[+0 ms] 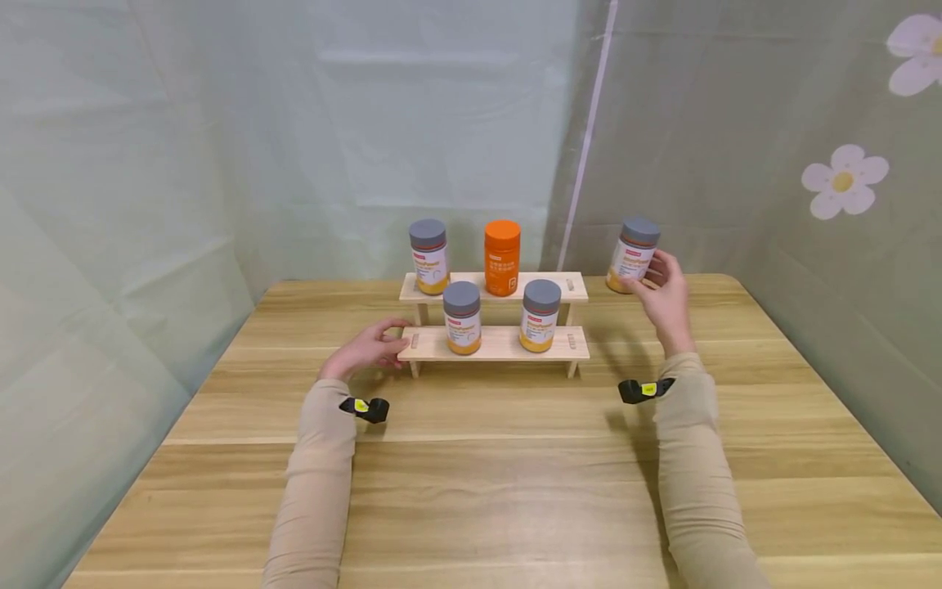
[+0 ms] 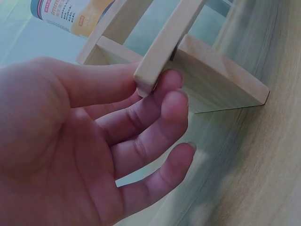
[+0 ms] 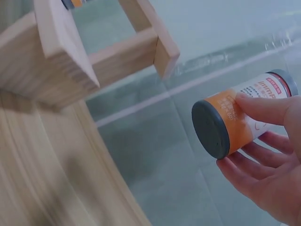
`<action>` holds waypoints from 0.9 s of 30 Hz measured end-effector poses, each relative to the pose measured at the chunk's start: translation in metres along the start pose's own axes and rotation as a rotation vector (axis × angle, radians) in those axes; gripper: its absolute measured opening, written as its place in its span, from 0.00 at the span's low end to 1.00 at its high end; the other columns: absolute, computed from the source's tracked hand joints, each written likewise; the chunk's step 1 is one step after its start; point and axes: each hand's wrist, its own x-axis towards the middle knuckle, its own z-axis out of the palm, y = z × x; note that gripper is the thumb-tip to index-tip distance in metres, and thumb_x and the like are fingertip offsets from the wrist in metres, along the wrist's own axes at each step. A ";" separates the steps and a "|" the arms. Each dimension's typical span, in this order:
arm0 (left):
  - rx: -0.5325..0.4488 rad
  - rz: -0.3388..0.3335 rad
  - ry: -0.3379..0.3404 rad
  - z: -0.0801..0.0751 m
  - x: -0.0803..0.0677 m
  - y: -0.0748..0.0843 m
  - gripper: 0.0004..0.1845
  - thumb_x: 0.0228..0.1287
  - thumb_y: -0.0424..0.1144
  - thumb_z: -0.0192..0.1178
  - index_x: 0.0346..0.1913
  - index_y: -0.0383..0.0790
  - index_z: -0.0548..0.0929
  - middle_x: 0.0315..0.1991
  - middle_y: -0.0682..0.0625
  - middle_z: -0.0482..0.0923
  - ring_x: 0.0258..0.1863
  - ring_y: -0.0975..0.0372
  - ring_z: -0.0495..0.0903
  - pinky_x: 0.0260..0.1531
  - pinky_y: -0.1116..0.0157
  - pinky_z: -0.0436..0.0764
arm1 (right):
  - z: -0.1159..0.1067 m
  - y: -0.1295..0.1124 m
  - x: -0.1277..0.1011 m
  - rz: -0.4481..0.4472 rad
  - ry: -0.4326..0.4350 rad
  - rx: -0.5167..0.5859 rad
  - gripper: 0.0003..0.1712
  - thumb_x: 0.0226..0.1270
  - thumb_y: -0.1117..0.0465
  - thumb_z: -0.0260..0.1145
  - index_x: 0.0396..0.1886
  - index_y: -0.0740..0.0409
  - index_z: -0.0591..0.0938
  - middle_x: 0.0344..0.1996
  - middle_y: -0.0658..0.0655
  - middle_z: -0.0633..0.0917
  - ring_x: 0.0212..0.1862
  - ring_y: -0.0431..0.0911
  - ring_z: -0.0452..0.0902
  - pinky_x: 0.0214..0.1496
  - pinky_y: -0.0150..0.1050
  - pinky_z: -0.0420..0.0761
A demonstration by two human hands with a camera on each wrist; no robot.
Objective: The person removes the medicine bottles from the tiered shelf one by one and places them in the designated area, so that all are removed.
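Note:
A two-tier wooden rack (image 1: 500, 343) stands mid-table. Its upper shelf carries a grey-lidded jar (image 1: 429, 255) and an orange jar (image 1: 502, 257); two more grey-lidded jars (image 1: 462, 317) (image 1: 540, 315) stand on the lower shelf. My left hand (image 1: 371, 348) holds the left end of the lower shelf. In the left wrist view the thumb and fingertips (image 2: 169, 82) bracket the board's corner (image 2: 150, 70). My right hand (image 1: 662, 282) grips another grey-lidded jar (image 1: 633, 254) lifted to the right of the rack. The right wrist view shows fingers (image 3: 263, 108) curled round that jar (image 3: 230, 127).
The wooden table (image 1: 500, 474) stretches toward me in front of the rack. Pale green curtains (image 1: 294, 123) close off the back and both sides, with flower prints (image 1: 842, 180) on the right. A small black camera (image 1: 365, 406) sits on each wrist.

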 end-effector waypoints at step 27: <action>-0.054 -0.012 0.004 0.001 0.000 -0.001 0.29 0.74 0.38 0.50 0.72 0.31 0.56 0.56 0.26 0.75 0.29 0.68 0.81 0.42 0.62 0.82 | -0.010 0.046 0.004 0.044 -0.128 -0.162 0.36 0.60 0.68 0.69 0.67 0.68 0.66 0.63 0.69 0.74 0.63 0.60 0.72 0.65 0.48 0.73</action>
